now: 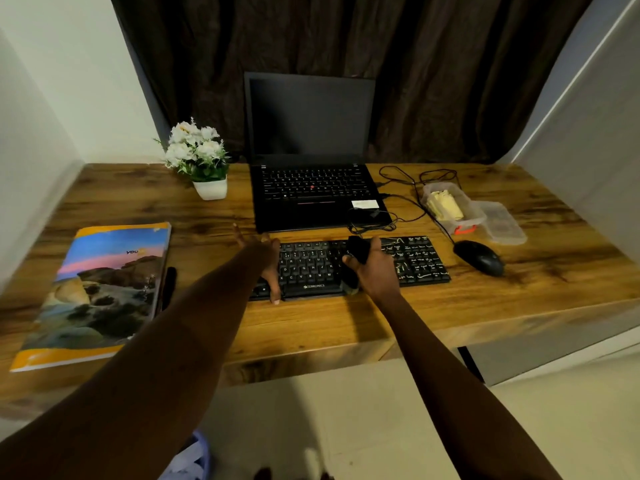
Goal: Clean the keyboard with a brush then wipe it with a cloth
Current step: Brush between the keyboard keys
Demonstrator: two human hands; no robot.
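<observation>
A black Zebronics keyboard (419,261) lies on the wooden desk in front of the laptop. My left hand (266,261) rests flat on its left end with fingers spread and the thumb at the near edge. My right hand (374,271) is over the middle keys and grips a dark bunched thing that looks like a cloth (358,249); one end sticks out above the fingers and another hangs toward the near edge. A slim black object, perhaps the brush (169,285), lies beside the book; I cannot tell for sure.
An open black laptop (311,188) stands behind the keyboard. On the right are a black mouse (479,258), loose cables (401,202) and a clear plastic box (450,206) with its lid. A colourful book (104,289) lies left, a flower pot (207,168) behind it.
</observation>
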